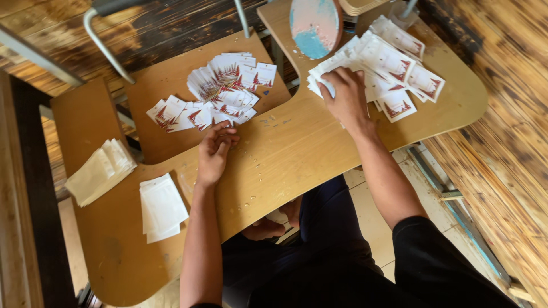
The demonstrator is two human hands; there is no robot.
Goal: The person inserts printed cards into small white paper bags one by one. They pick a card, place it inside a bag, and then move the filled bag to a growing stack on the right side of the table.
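My right hand (345,94) rests on a spread pile of white cards with red and dark print (394,63) at the far right of the curved wooden desk (297,154), fingers pressing the pile's left edge. My left hand (216,151) lies palm up on the desk with curled fingers, just below a second heap of the same printed cards (220,94) on a lower wooden seat board. Whether it pinches a card is unclear.
Two stacks of plain white packets (161,206) and cream packets (100,171) sit at the desk's left end. A round pink and blue object (314,25) stands at the far edge. Metal chair tubing (105,48) runs behind. Wooden floor lies to the right.
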